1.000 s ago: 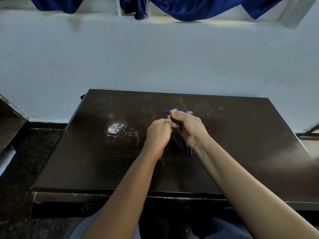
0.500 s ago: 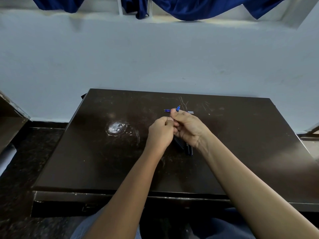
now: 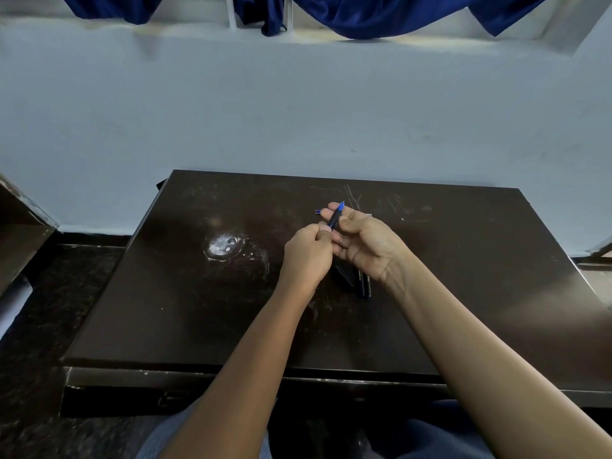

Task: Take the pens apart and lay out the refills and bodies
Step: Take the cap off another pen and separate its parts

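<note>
Above the dark table (image 3: 198, 309) both my hands meet on one blue pen (image 3: 336, 216), its tip pointing up and away. My left hand (image 3: 308, 256) pinches the pen's lower end with curled fingers. My right hand (image 3: 364, 240) cradles the barrel, fingers loosely curled round it. Behind my right fingers a thin blue refill (image 3: 318, 212) lies flat on the table, mostly hidden. Under my right wrist lie dark pen bodies (image 3: 361, 283), side by side and partly covered.
A pale worn patch (image 3: 222, 246) marks the tabletop left of my hands. A light wall stands behind the table, with blue curtains (image 3: 381, 14) above. A dark floor and another piece of furniture (image 3: 20, 233) sit at the left.
My right hand has turned palm-up and its fingers have loosened. The pen has risen out from between the hands, showing more of its barrel and tip.
</note>
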### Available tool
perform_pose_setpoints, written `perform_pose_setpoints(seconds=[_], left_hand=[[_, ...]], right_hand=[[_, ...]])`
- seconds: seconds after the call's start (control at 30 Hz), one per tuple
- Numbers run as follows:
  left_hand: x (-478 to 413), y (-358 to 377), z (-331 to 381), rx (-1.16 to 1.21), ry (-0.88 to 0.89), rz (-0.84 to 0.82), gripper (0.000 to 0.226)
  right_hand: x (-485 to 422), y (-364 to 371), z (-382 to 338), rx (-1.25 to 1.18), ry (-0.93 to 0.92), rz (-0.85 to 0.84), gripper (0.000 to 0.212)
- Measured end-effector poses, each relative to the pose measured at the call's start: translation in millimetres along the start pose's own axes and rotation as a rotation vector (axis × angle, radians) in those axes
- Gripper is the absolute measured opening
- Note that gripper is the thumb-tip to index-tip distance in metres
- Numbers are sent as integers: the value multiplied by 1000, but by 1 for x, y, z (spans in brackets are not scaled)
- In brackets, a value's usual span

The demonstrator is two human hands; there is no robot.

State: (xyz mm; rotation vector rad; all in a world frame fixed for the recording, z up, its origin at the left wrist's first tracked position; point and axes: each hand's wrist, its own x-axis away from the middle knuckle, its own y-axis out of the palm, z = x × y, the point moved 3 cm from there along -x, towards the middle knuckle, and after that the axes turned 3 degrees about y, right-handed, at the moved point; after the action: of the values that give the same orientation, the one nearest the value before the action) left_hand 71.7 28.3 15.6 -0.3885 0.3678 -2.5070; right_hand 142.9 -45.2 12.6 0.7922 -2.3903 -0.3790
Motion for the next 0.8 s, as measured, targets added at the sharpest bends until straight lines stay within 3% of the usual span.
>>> perform_pose_setpoints(seconds=[0.13,0.67,0.8], left_hand=[[-1,0,-1,21,-1,4,29],[1,0,0,28,-28,-14,26],[1,0,0,39,-32,-12,26]], right_hand=[[1,2,0,-10,9,-11,10],[-2,-1,0,30,22,3,22],[-1,-1,2,50,64,-8,12]])
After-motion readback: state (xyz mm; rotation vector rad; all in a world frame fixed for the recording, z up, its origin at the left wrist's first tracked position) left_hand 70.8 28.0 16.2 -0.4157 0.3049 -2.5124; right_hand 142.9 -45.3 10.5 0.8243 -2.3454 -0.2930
